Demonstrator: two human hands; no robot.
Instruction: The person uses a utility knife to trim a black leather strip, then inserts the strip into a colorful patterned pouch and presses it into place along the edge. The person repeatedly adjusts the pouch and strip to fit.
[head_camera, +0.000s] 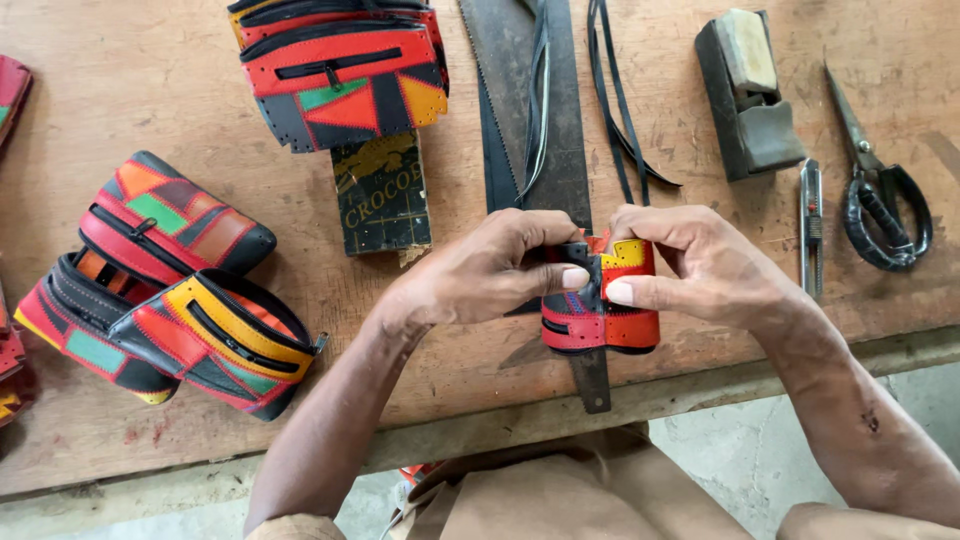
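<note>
Both hands are pinched shut on the same little patchwork pouch (603, 315), a red, yellow and black leather piece we've got held just above the bench edge. Our left hand (490, 270) has its fingers curled over the top left of it with the thumb pressing the front, and our right hand (700, 265) grips the top right corner, thumb tip flat against the yellow patch. Right under the pouch lies a handsaw (560, 150), its blade running away from us past the knuckles, with some thin black cords (615, 110) draped beside it. Just beyond the left hand sits a small dark card (382, 192) with gold lettering. Off to the left of the left wrist there's a pile of finished pouches (170, 290), zippers showing. Right of the right hand we see a utility knife (811, 225), then black-handled scissors (885, 200), and a sharpening block (748, 92) further up. Farthest away, another stack of pouches (340, 70) sits on the wooden bench (120, 100).
</note>
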